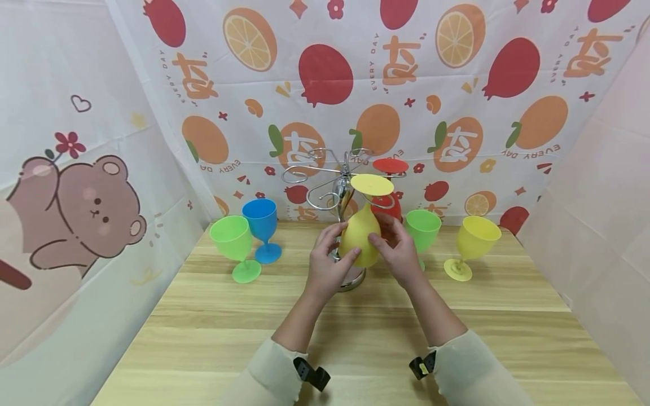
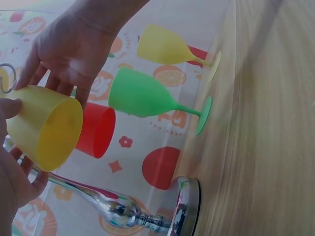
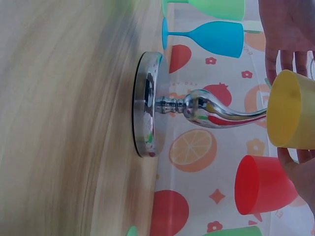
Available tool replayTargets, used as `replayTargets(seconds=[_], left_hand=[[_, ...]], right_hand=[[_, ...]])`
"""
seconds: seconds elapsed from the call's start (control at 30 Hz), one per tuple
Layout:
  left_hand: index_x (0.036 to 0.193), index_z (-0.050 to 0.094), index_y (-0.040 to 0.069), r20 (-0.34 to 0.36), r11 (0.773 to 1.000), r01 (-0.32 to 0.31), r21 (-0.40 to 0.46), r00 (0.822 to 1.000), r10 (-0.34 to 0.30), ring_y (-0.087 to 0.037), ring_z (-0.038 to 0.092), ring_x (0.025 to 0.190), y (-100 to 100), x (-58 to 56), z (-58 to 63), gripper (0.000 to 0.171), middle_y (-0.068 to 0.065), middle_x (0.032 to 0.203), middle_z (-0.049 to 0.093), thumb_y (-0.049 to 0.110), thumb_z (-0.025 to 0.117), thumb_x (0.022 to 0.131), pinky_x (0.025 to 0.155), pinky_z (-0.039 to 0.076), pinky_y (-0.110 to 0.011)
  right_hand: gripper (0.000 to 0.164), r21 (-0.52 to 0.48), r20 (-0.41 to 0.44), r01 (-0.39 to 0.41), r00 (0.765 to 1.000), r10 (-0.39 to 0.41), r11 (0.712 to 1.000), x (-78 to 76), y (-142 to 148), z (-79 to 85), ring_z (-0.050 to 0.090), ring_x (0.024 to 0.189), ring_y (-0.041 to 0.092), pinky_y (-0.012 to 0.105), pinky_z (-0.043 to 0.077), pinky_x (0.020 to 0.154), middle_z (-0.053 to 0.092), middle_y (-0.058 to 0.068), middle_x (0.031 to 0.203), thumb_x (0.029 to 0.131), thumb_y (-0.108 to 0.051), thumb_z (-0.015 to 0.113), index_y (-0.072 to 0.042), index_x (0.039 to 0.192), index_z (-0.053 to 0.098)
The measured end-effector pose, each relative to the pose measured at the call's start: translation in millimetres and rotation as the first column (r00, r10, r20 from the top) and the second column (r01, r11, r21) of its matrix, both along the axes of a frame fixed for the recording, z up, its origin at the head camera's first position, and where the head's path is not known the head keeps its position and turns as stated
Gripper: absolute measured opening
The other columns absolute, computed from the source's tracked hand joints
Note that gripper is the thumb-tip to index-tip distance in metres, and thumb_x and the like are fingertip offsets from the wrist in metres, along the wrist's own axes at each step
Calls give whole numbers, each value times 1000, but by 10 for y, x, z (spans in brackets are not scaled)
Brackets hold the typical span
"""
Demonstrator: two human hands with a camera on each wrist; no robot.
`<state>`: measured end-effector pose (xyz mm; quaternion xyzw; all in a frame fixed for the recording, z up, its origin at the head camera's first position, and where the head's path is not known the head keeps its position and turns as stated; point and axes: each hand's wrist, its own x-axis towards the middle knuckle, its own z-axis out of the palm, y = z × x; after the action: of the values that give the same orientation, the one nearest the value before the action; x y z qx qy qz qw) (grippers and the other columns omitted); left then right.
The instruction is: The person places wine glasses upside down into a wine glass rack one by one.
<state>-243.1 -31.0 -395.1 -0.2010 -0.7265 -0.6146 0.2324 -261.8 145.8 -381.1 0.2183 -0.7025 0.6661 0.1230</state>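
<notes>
A yellow goblet [image 1: 360, 239] hangs upside down between my hands, its foot at a front wire loop of the chrome rack [image 1: 341, 197]. My left hand [image 1: 326, 265] grips the bowl from the left, thumb across its front. From the right, my right hand [image 1: 399, 252] holds the same bowl, thumb on its near face. The open rim [image 3: 283, 109] points down, well above the table in the right wrist view. Just behind it, a red goblet [image 2: 96, 130] hangs inverted on the rack, partly hidden by the yellow goblet and right hand.
Upright at the left stand a green goblet [image 1: 232, 239] and a blue goblet [image 1: 261, 221]. On the right are another green goblet [image 1: 422, 225] and another yellow goblet [image 1: 477, 237]. The rack's round base [image 2: 186, 206] rests on the wooden table [image 1: 335, 332], before a fruit-print cloth [image 1: 406, 84].
</notes>
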Motion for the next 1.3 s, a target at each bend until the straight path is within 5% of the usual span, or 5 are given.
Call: replayTargets(seconds=[1.3], left_hand=[[132,61,12,-47,999,38,11,998,-37,-21,50,126,11,72,-87,51,-4,134,54,18,79,84,99,50,-47]], right_hand=[[45,-70,-33,-57,998,55,996,124,25,-67,50,128,23,26,49,101,49,8,136,96,-4,59,0,137,41]])
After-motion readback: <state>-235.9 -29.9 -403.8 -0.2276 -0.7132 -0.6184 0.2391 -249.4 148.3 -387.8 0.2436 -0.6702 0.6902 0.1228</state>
